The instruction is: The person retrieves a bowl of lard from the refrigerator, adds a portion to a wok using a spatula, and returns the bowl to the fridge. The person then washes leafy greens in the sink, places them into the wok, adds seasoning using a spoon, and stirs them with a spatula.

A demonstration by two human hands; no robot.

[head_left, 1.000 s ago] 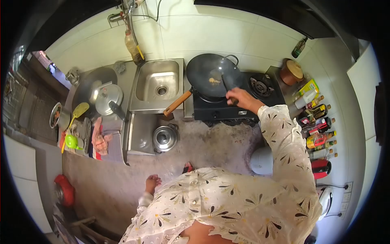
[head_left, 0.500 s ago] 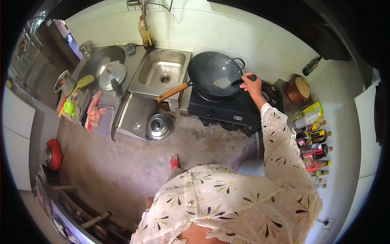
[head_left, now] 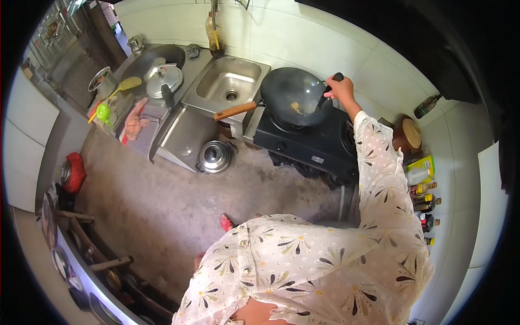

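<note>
Leftmost on the floor, a red bag (head_left: 77,172) beside the wall, and nearer the body a wooden rack (head_left: 111,264). At the left edge of the table (head_left: 194,102), an open steel pot (head_left: 103,85), contents too small to name. Toward the front left corner, a bright green cup (head_left: 103,112) beside a slanting yellow turner (head_left: 129,83). By the front edge, a crumpled pinkish cloth (head_left: 134,122). At the back left corner, a small metal jug (head_left: 135,44); then a wide dark pan (head_left: 172,53), partly behind a silver pressure cooker lid (head_left: 164,81) with a black handle. Near the back edge, a grey scouring pad (head_left: 192,51).

Lower down, at the left side of the patterned blouse (head_left: 292,249), only a patch of skin, apparently the left hand (head_left: 199,261); impossible to tell whether open or closed. On the floor below the front edge, a lidded steel pot (head_left: 215,156). Near the back edge, a plastic bottle (head_left: 215,35) behind the steel sink (head_left: 208,84).

Farther right, on the left side of a black gas stove (head_left: 309,142), a large dark wok (head_left: 284,89), wooden handle pointing left, with a small yellowish lump of food (head_left: 296,107) inside. Slanting down into the wok at its right rim, a black-handled spatula (head_left: 324,98), blade hard to make out. Wrapped around its handle, fingers bent, the right hand (head_left: 341,91).

Past the stove's right edge, a brown pot (head_left: 403,142) with a tan lid, and bottles (head_left: 425,203) in a row along the wall.
</note>
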